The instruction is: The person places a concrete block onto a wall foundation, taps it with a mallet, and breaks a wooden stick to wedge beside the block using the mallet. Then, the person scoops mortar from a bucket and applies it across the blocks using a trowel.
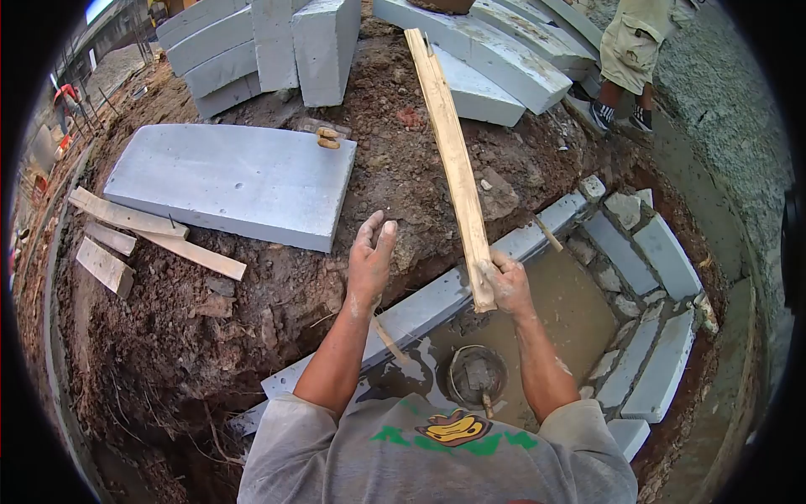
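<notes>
My right hand grips the lower end of a long, narrow wooden board. The board points up and away from me, and a nail seems to stick out near its far end. To the left, my left hand is raised with fingers apart, holding nothing. Both hands are over a low wall of grey blocks, which edges a pit of muddy water. In the water below sits a dark bucket with a tool's handle showing in it.
A large grey block lies on the soil at left, with short wood pieces beside it. Stacked blocks stand at the back. Another person's legs show at upper right. Mortared blocks border the pit's right side.
</notes>
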Demonstrator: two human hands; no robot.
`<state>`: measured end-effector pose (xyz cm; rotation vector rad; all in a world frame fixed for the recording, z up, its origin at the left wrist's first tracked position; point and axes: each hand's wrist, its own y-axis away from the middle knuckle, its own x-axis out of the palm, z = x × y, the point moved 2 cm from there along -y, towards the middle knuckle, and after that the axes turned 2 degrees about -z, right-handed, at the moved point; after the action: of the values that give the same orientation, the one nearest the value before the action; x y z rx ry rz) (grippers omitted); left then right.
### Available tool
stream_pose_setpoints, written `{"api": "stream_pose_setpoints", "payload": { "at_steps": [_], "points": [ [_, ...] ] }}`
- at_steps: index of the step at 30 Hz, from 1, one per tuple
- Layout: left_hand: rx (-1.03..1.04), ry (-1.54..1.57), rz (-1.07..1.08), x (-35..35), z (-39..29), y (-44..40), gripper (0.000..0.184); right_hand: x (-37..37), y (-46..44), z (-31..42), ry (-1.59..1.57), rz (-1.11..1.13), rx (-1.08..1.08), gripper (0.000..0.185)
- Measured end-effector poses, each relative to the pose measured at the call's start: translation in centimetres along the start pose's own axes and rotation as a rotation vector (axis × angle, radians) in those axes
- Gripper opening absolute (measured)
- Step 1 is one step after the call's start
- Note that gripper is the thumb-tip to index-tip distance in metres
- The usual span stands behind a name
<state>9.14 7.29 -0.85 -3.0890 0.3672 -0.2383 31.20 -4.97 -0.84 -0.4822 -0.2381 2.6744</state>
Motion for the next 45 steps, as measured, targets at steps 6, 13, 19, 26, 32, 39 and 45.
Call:
{"api": "stream_pose_setpoints", "payload": {
  "at_steps": [6, 13, 19, 26, 32, 39, 45],
  "points": [
    [-0.011, 0.509, 0.185, 10.8, -4.6, -4.3, 0.055, -4.1, 17.2, -3.3, 0.244, 0.123, 0.309, 0.024],
    [0.090, 0.420, 0.336, 21.7, -2.3, 5.5, 0.037, -10.5, 19.5, 0.1, 0.384, -0.437, 0.230, 0.035],
    [-0.098, 0.456, 0.599, 27.6, -0.5, 17.7, 0.040, -13.8, 17.5, 5.4, 0.547, -0.794, -0.056, 0.023],
    [-0.093, 0.469, 0.906, 30.0, -5.4, 21.5, 0.036, -17.1, 23.4, 5.5, 0.397, -0.830, 0.026, 0.016],
    [-0.236, 0.691, 0.974, 31.4, -5.0, 23.8, 0.038, -19.8, 24.7, 5.3, 0.420, -0.963, 0.097, 0.019],
    [-0.238, 0.786, 0.893, 32.0, -4.5, 23.4, 0.039, -20.5, 23.4, 4.2, 0.540, -0.998, 0.121, 0.022],
    [-0.248, 0.789, 0.889, 32.5, -4.6, 23.7, 0.038, -22.0, 22.4, 3.4, 0.600, -1.051, 0.198, 0.026]
  ]
}}
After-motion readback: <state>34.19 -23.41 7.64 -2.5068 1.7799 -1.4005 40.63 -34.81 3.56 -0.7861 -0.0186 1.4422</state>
